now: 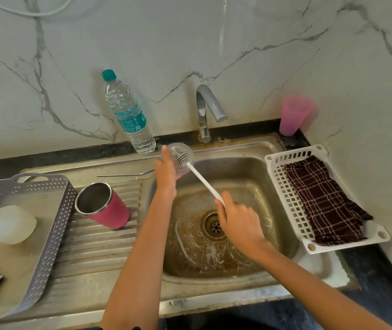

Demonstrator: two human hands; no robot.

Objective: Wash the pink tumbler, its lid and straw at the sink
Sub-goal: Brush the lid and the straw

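— Across the middle of the table: steel sink (249, 177), wet and streaked with brown. On its left, ribbed drainboard (95, 246) carrying a grey basket (54, 225). On its right edge, white basket (283, 186) with a dark checked cloth (321, 201) inside.

— Pink tumbler (109, 208)?

— On its side on the drainboard, open steel mouth turned left, just beside the grey basket. Farther back, upright water bottle (128, 113), then the tap (205, 108), then a pink plastic cup (295, 115) in the far right corner.

— Hands?

— Both over the sink. Left hand (166, 172) wrapped round the clear lid (183, 156), one digit straight up along its rim, close to the sink's back edge. Right hand (238, 220) pinching the lower end of a white-handled brush (202, 179), bristles against the lid.

— Straw (123, 175)?

— Metal, bent at one end, flat on the back ledge behind the drainboard, just left of the left hand, apart from the tumbler.
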